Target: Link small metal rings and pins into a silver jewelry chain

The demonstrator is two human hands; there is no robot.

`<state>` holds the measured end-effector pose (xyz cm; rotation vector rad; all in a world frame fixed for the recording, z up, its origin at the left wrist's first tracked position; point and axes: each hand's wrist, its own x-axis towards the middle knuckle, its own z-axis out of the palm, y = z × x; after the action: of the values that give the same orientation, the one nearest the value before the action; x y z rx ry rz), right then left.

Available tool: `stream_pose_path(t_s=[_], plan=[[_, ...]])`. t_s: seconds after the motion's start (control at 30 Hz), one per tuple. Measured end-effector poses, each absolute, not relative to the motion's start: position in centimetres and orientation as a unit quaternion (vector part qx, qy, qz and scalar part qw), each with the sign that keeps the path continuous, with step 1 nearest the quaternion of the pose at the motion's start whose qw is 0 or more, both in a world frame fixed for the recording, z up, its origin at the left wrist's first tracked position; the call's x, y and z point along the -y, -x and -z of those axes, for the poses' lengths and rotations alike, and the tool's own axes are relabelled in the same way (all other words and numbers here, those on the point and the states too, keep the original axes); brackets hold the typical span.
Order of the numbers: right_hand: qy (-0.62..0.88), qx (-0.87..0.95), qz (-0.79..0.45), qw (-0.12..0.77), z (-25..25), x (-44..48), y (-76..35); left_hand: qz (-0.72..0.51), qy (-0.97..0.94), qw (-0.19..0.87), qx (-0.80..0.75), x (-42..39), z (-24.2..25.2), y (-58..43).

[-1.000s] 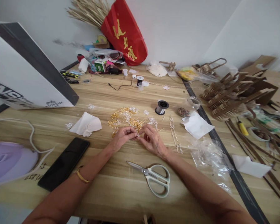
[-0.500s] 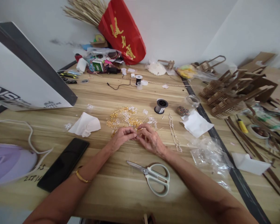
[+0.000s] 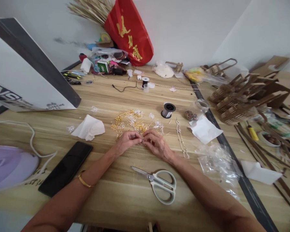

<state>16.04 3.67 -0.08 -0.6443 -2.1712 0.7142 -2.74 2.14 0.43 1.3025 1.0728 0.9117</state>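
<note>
My left hand (image 3: 128, 141) and my right hand (image 3: 157, 144) meet fingertip to fingertip over the wooden table. Both are closed in a pinch on something too small to make out. Just beyond them lies a spread of gold beads (image 3: 140, 127) and clear or silver beads and rings (image 3: 131, 120). Short silver pins (image 3: 158, 125) lie by the beads' right side. To the right of my right hand a beaded chain (image 3: 180, 139) is stretched out. Scissors (image 3: 157, 182) with pale handles rest in front of my hands, blades toward the left.
A wire spool (image 3: 168, 110) stands behind the beads. At left lie a white paper (image 3: 89, 128) and a black phone (image 3: 66, 169), near a large box (image 3: 33, 74). Plastic bags (image 3: 218, 162), a tipped jar (image 3: 200, 107) and small woven baskets (image 3: 239, 103) sit at right. A red bag (image 3: 132, 35) leans behind.
The fingertips of my two hands have come slightly closer together in the same spot. The whole view has shifted a little; the beads, scissors and chain lie as before.
</note>
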Motion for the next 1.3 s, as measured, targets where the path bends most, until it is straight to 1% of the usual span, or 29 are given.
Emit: stream_pose_path(t_s=[0.23, 0.5, 0.8, 1.0, 1.3], plan=[[0.251, 0.848, -0.276, 0.376, 0.0, -3.7, -16.1, -0.388, -0.556, 0.562, -0.474, -2.2, -0.5, 2.7], [0.253, 0.846, -0.298, 0.362, -0.1, -3.8, -16.3, -0.382, -0.558, 0.572, -0.464, -2.1, -0.7, 2.7], [0.261, 0.808, -0.385, 0.361, -0.4, -3.9, -16.2, -0.373, -0.566, 0.591, -0.437, -2.4, 0.5, 3.1], [0.269, 0.785, -0.443, 0.340, -0.5, -4.1, -16.2, -0.356, -0.584, 0.576, -0.448, -2.3, 0.0, 3.1], [0.288, 0.779, -0.454, 0.323, -0.2, -4.1, -16.2, -0.343, -0.581, 0.581, -0.454, -2.4, -0.1, 3.1]])
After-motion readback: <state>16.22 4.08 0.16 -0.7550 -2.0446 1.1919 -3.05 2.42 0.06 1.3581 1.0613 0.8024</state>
